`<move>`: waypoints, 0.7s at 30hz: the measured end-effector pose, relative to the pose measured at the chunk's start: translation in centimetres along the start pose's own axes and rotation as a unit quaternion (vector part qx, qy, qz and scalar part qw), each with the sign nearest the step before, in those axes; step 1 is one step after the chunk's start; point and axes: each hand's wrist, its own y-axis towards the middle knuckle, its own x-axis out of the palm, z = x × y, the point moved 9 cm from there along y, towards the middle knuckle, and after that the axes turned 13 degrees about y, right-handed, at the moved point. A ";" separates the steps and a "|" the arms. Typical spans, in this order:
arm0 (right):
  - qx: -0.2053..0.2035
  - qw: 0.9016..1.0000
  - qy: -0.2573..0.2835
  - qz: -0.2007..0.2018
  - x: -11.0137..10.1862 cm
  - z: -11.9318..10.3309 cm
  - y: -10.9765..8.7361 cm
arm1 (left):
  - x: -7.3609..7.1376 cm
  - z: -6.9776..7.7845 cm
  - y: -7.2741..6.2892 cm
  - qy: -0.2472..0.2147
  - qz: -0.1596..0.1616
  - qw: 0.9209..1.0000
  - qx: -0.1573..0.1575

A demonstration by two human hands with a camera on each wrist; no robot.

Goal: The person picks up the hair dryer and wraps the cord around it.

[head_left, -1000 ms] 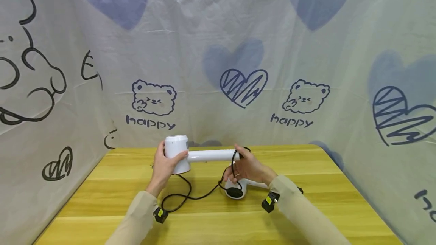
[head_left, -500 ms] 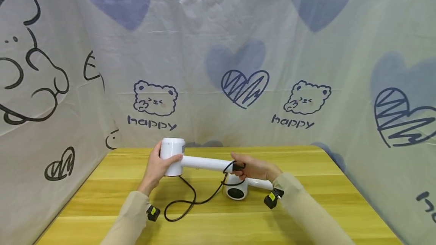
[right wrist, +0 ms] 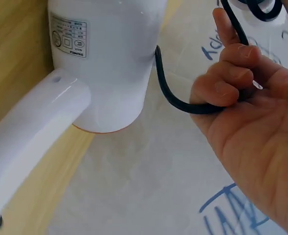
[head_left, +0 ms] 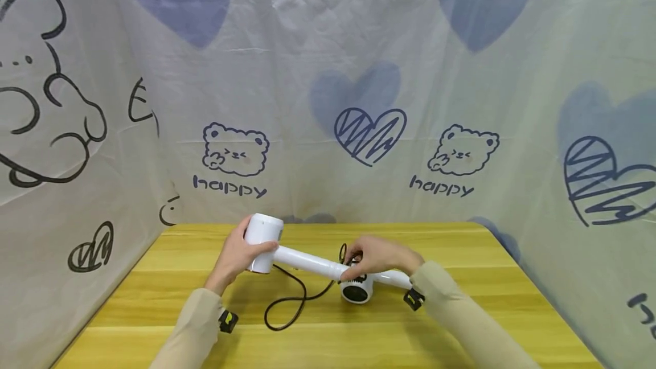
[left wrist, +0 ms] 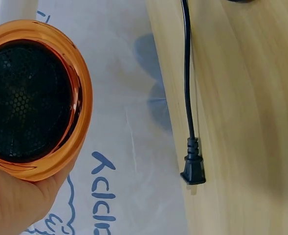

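My left hand (head_left: 233,259) grips a white hair dryer (head_left: 307,262) by its barrel, above the table. The dryer's handle slants down to the right, and its orange-rimmed mesh end (left wrist: 82,105) faces the left wrist camera. At the handle's far end, my right hand (head_left: 383,255) curls its fingers round the black cord (right wrist: 183,106). Whether it also touches the handle is partly hidden. Below and behind the right hand lies a second white hair dryer (head_left: 392,279), its round dark end toward me and its handle pointing right.
The first dryer's cord loops across the wood-grain table (head_left: 169,312). A black two-pin plug (left wrist: 193,170) lies near the table's edge in the left wrist view. A printed fabric curtain (head_left: 328,27) surrounds the table at the back and sides.
The dryer's handle end has dipped from nearly level to a downward slant. My right hand has turned over, its fingers closing round the cord at the handle's end. The cord loop has shifted right.
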 end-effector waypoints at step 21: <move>-0.113 0.940 -0.174 0.270 -1.7 -2.5 -0.8 | 0.0 0.0 -0.7 -0.025 0.063 0.995 -0.074</move>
